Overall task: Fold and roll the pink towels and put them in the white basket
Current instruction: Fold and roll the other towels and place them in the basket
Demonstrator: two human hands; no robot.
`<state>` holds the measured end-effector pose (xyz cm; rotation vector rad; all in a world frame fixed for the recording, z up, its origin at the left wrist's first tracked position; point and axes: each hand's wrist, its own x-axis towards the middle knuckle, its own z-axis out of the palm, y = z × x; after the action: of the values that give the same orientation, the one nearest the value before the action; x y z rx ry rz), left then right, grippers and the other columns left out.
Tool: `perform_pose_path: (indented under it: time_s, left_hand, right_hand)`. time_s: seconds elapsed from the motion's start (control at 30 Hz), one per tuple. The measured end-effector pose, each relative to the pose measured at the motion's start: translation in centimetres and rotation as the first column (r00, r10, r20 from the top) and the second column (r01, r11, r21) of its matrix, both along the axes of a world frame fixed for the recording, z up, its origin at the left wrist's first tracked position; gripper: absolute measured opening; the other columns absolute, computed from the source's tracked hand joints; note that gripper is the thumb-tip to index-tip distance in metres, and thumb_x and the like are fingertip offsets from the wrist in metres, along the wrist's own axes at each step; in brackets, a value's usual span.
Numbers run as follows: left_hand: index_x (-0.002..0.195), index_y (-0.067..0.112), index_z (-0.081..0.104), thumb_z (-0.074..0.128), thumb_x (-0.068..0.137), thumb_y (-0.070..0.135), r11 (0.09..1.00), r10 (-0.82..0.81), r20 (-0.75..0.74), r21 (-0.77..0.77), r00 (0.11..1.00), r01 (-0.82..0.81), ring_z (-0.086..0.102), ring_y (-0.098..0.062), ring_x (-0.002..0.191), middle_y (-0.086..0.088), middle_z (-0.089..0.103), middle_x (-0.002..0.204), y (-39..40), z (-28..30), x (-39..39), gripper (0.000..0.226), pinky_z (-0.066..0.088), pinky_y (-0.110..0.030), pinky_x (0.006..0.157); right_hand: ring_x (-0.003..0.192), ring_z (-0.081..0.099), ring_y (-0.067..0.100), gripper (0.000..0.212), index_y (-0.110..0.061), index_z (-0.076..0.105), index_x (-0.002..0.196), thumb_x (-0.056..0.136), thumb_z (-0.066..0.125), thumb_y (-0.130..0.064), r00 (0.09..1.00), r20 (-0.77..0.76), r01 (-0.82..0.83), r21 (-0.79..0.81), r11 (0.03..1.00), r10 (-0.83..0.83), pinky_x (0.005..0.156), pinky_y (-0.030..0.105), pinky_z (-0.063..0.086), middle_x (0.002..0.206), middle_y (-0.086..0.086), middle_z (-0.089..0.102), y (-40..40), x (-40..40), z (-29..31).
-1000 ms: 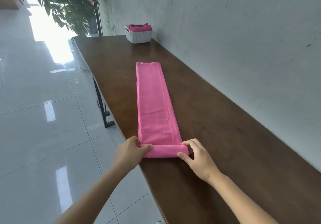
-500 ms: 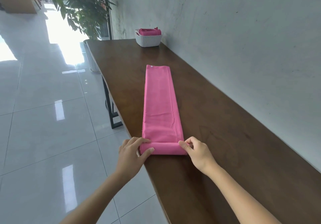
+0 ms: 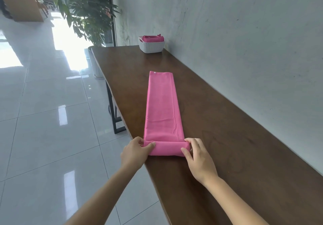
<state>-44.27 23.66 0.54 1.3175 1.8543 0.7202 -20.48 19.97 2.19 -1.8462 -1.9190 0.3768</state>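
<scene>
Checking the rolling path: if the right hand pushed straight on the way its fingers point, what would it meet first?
The right hand would first meet the flat strip of the pink towel, probably; the white basket stands well beyond it.

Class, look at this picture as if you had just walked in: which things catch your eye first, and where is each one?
First is the long pink towel, folded into a narrow strip along the dark wooden table. At its near end the left hand and right hand each hold one end of a small roll just started. Far down the table, by the wall, a white basket already holds pink towels.
</scene>
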Motion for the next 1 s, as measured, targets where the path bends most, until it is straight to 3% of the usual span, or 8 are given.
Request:
perform_pose_path:
  time_s: [0.07,0.17,0.33,0.47,0.6,0.7,0.83,1.0]
  left_hand:
    - [0.091,0.033,0.056,0.066,0.085,0.06,0.998,0.055,-0.051,0.033,0.997,-0.054,0.062,-0.017,0.092,0.013,0.064,0.092,-0.1,0.1,0.6,0.029,0.05,-0.043,0.089]
    - [0.098,0.038,0.055,0.071,0.087,0.044,0.966,0.078,-0.002,0.247,0.997,-0.075,0.054,-0.016,0.099,0.012,0.056,0.102,-0.8,-0.8,1.2,0.02,0.043,-0.043,0.096]
    - [0.106,0.04,0.064,0.066,0.093,0.047,0.881,-0.097,-0.056,0.459,0.994,0.112,0.046,-0.01,0.105,0.022,0.058,0.104,-1.6,-2.4,-0.2,0.015,0.037,-0.039,0.098]
    - [0.124,0.037,0.059,0.06,0.086,0.067,0.854,-0.244,-0.194,0.422,0.95,0.305,0.04,-0.01,0.112,0.018,0.049,0.118,-1.3,-2.6,-1.5,0.048,0.035,-0.033,0.1]
    - [0.126,0.036,0.061,0.043,0.082,0.081,0.841,-0.281,-0.284,0.388,0.917,0.378,0.04,-0.012,0.113,0.016,0.044,0.12,-0.8,-2.8,-2.6,0.066,0.033,-0.032,0.101]
    - [0.12,0.037,0.064,0.042,0.083,0.082,0.86,-0.281,-0.256,0.361,0.925,0.361,0.042,-0.011,0.109,0.018,0.051,0.112,-1.0,-2.4,-2.7,0.063,0.032,-0.03,0.097]
    - [0.099,0.041,0.065,0.05,0.089,0.069,0.914,-0.231,-0.159,0.302,0.96,0.27,0.048,-0.01,0.1,0.018,0.057,0.098,-1.4,-1.8,-2.2,0.034,0.041,-0.036,0.092]
    - [0.085,0.021,0.067,0.041,0.075,0.089,0.971,-0.143,-0.049,0.186,0.988,0.15,0.061,-0.017,0.079,0.005,0.066,0.079,-1.2,-1.7,-1.7,0.074,0.054,-0.043,0.075]
  right_hand:
    - [0.114,0.052,0.004,0.039,-0.025,0.053,0.135,0.099,0.057,-0.042,0.998,0.036,-0.062,0.055,0.997,0.06,0.081,0.009,0.041,0.133,-0.013,0.049,-0.3,0.1,-0.5]
    - [0.123,0.053,0.008,0.048,-0.024,0.055,0.138,0.094,0.07,-0.035,0.991,0.09,-0.106,0.072,0.992,0.1,0.093,0.02,0.047,0.137,-0.011,0.05,-0.4,0.4,-1.1]
    - [0.117,0.061,0.014,0.051,-0.021,0.054,0.143,0.096,0.068,-0.035,0.991,0.086,-0.111,0.046,0.993,0.107,0.091,0.026,0.052,0.136,-0.009,0.054,0.1,0.5,-1.0]
    - [0.112,0.064,0.019,0.046,-0.021,0.052,0.142,0.099,0.063,-0.037,0.99,0.094,-0.1,-0.036,0.994,0.103,0.087,0.028,0.051,0.137,-0.007,0.053,0.9,0.3,-0.1]
    - [0.109,0.063,0.019,0.039,-0.023,0.052,0.135,0.1,0.06,-0.038,0.993,0.033,-0.11,-0.148,0.983,0.116,0.082,0.026,0.047,0.132,-0.009,0.053,1.2,0.6,0.6]
    - [0.11,0.059,0.015,0.032,-0.027,0.054,0.129,0.102,0.057,-0.041,0.993,-0.031,-0.121,-0.224,0.967,0.117,0.09,0.031,0.049,0.127,-0.012,0.053,1.1,0.9,0.7]
    - [0.107,0.056,0.009,0.022,-0.029,0.054,0.123,0.106,0.046,-0.041,0.991,-0.105,-0.114,-0.289,0.951,0.087,0.091,0.029,0.046,0.121,-0.013,0.054,0.7,0.6,0.8]
    - [0.092,0.058,0.008,0.02,-0.03,0.047,0.107,0.108,0.032,-0.044,0.988,-0.155,-0.037,-0.256,0.966,-0.003,0.08,0.031,0.049,0.103,-0.009,0.058,-0.1,-0.1,0.5]
